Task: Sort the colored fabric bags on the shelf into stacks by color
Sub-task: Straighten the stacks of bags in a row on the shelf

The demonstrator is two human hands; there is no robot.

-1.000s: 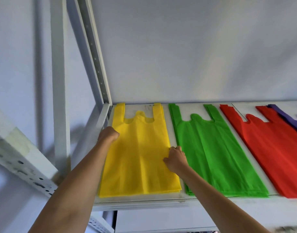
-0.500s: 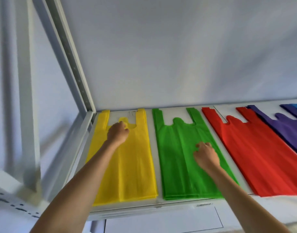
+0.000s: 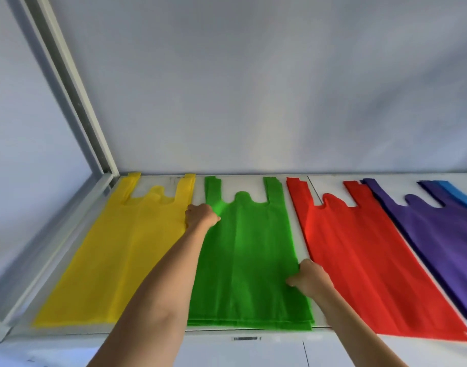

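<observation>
Below, curled left hand point(image 3: 201, 215) and right hand point(image 3: 310, 279) grip opposite edges of the green bag stack point(image 3: 245, 250) on the shelf point(image 3: 280, 333).

Single head-worn view, wide-angle, looking forward and slightly down onto a white shelf point(image 3: 253, 333) at close, arm's-reach range. Both forearms enter from the bottom edge. Wall fills the upper half; the shelf post point(image 3: 76, 102) runs diagonally at left.
</observation>
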